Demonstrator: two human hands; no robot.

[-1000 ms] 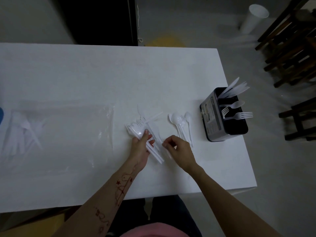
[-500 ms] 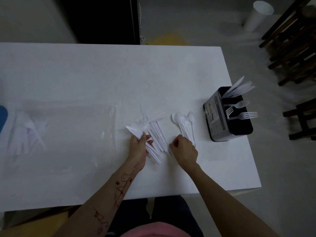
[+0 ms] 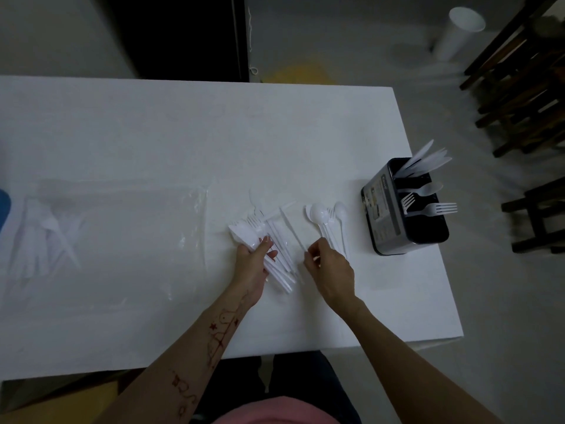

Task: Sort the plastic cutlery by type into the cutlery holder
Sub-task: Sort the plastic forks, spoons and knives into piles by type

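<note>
The white plastic cutlery looks very light, thin and smooth, so pieces will likely slide over one another and over the white table (image 3: 153,123); each is stiff along its handle but could snap if bent, and the handle near its middle or lower end seems the sensible place to pinch, keeping clear of tines and bowls. A mixed pile of forks and other pieces (image 3: 269,240) lies near the middle of the table, fanned out with heads pointing far and left. The left hand (image 3: 252,264) comes in from the near side, forearm angled up and to the right, its fingers curled around the near part of this pile and gripping several handles together. Just to the right, a separated group of spoons (image 3: 328,223) lies with bowls pointing far. The right hand (image 3: 330,270) sits at the near ends of those spoons, wrist bent, thumb and fingers drawn together as if pinching a thin handle; which piece it holds is too small to tell. The black cutlery holder (image 3: 406,237) stands at the right edge of the table, well apart from both hands, with knives in its far compartment, a spoon in the middle, and forks nearer. A clear plastic bag (image 3: 122,240) holding more cutlery lies on the left.
</note>
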